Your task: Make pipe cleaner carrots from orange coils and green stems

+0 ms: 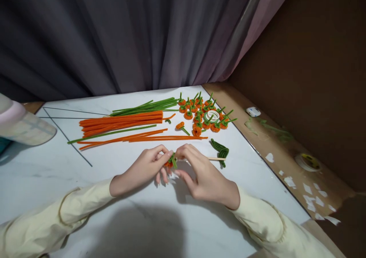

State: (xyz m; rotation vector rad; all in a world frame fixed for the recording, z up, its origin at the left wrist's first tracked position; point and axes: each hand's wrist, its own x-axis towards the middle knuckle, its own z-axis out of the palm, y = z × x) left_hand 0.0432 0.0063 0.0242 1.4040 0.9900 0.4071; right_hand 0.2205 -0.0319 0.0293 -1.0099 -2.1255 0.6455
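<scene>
Pinching a small orange-and-green pipe-cleaner piece (170,162) together, left hand (144,169) and right hand (204,176) meet near the table's (114,197) front edge.

The person wears a pale cream-yellow long-sleeved top, its soft cloth reaching down both arms to the wrists. The left sleeve (57,216) ends in a plain narrow cuff, and a curved seam or fold runs across the forearm just behind it. The right sleeve (271,227) matches it in colour and ends in the same kind of close cuff, with a rounded seam line that may be a gathered panel, though the edge of the view blurs it. The left hand (143,170) and right hand (206,178) are bare, without gloves, rings or a watch showing.
</scene>
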